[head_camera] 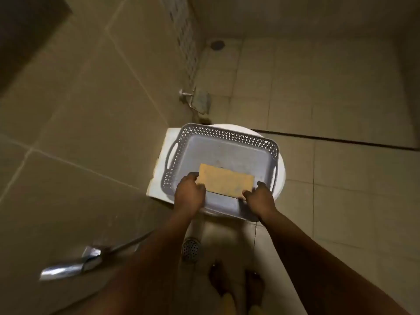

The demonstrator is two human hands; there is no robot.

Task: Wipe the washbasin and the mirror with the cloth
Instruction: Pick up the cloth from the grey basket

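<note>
A folded yellow cloth (226,180) lies flat in a grey perforated plastic basket (227,135) that rests on top of the white washbasin (159,178). My left hand (188,193) pinches the cloth's left edge. At the cloth's right corner, my right hand (259,196) grips it with the fingertips. Both hands reach over the basket's near rim. No mirror is visible in this view.
A tiled wall fills the left side, with a chrome tap (68,264) low on it and a metal soap holder (200,102) beyond the basin. A floor drain (191,250) and my bare feet (236,285) are below. Another drain (217,44) sits far back.
</note>
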